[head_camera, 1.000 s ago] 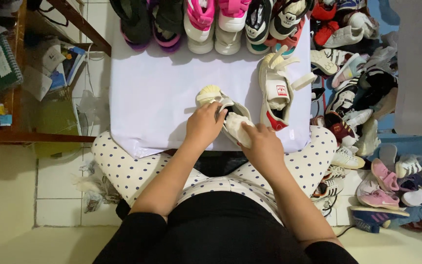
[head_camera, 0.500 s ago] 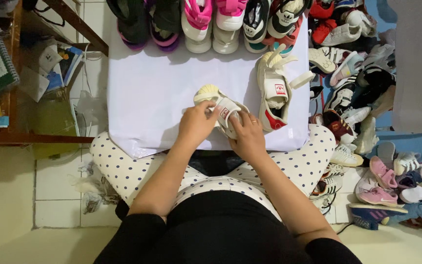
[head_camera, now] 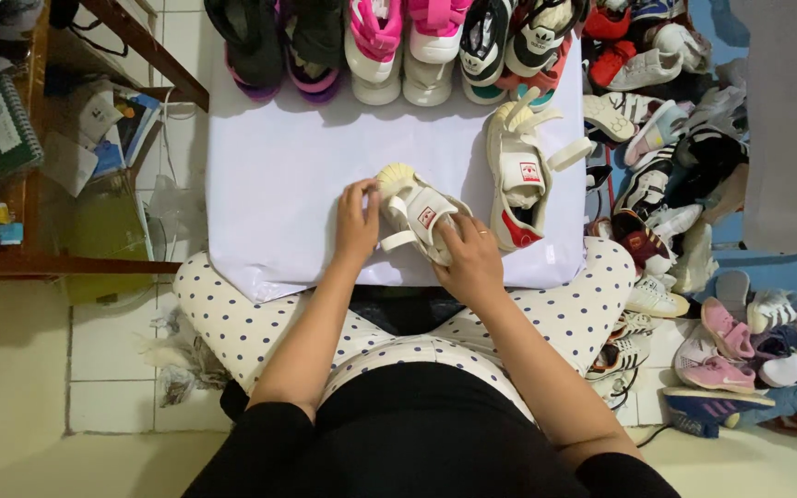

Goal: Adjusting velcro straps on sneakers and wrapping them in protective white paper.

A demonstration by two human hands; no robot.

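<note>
A person seated cross-legged on a tiled floor works on a small white shoe (head_camera: 420,214) near the front edge of a white sheet (head_camera: 279,175) spread before the knees. The left hand (head_camera: 356,226) grips the shoe's toe end, fingers curled over the scalloped cap; the right hand (head_camera: 470,261) clasps the heel side, thumb pressing near the tongue. Its mate, a second white shoe (head_camera: 520,180) with red trim and loose straps, lies just beside it toward the sheet's right edge. Possible trouble, judged from the scene: the held shoe sits close to the front edge and could slide off onto the lap if the grip shifts; the mate's open straps, splayed outward, could snag on a passing wrist and drag it into the pile beyond the right edge. Count: 2 white shoes on the sheet's open area; a row of shoes (head_camera: 417,46) along the far edge, about 8 visible, though cropping makes the tally uncertain; a heap of mixed shoes (head_camera: 694,184) off the right edge, too tangled to count; 1 wooden shelf (head_camera: 29,138) at left.
</note>
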